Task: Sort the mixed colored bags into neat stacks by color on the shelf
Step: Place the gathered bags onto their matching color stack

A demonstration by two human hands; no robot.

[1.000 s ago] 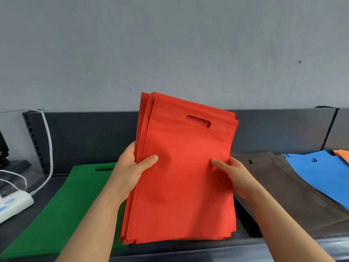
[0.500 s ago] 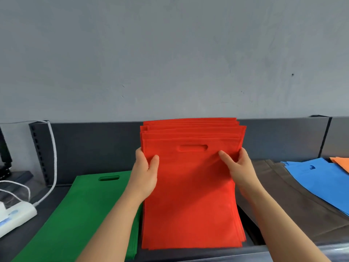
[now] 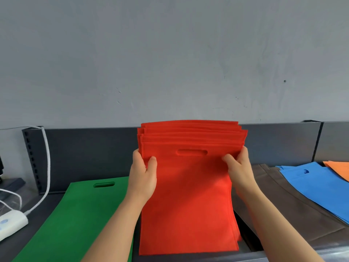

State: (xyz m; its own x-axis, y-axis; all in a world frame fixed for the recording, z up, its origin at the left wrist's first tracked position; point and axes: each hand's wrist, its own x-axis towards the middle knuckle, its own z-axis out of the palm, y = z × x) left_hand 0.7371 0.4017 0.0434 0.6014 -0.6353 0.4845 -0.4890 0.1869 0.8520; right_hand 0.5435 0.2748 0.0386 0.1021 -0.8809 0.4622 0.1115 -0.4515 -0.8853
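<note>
Left hand (image 3: 143, 178) and right hand (image 3: 238, 171) each pinch the upright red bag stack (image 3: 188, 195) near its top; uneven layers could slump onto the green bags (image 3: 75, 214) if released

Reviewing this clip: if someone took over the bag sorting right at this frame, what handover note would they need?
Hands: left hand grips the left edge of the red bags; right hand grips their right edge.
Red bags: held upright over the shelf, between the green bags and brown bags; top edges stepped, not flush.
Done: green, brown and blue bags lie in separate piles; an orange bag shows far right.
Left: square the red bundle and lay it flat as its own stack.
</note>
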